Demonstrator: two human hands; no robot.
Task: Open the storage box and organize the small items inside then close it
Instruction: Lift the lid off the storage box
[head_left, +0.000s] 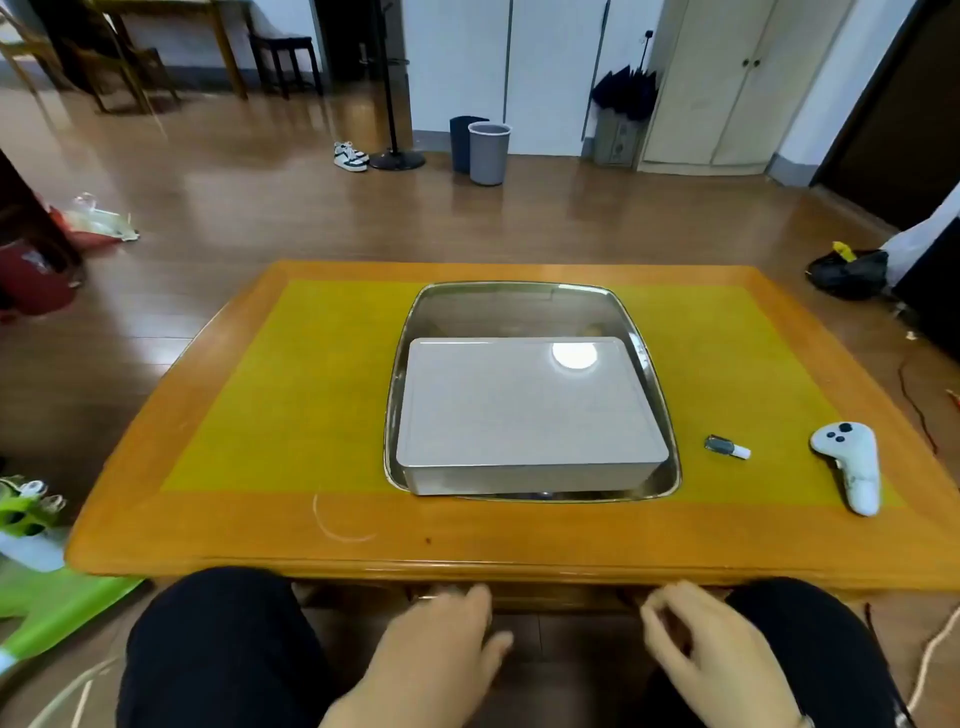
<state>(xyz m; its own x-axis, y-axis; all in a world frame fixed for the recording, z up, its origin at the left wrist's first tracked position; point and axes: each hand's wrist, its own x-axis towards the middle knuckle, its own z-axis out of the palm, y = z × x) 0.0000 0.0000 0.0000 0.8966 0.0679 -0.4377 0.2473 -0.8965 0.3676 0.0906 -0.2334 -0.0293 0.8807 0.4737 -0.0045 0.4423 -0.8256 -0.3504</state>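
A flat grey storage box (527, 415) with its lid on lies in a shiny metal tray (410, 332) at the middle of the low wooden table. Its contents are hidden. My left hand (441, 649) and my right hand (711, 654) hover below the table's near edge, between my knees, well short of the box. Both hold nothing; the fingers look loosely curled and slightly blurred.
A small dark bottle with a white cap (727, 447) and a white game controller (852, 467) lie on the table right of the tray. A yellow mat (291, 395) covers the tabletop. Green plastic objects (31, 571) sit on the floor at left.
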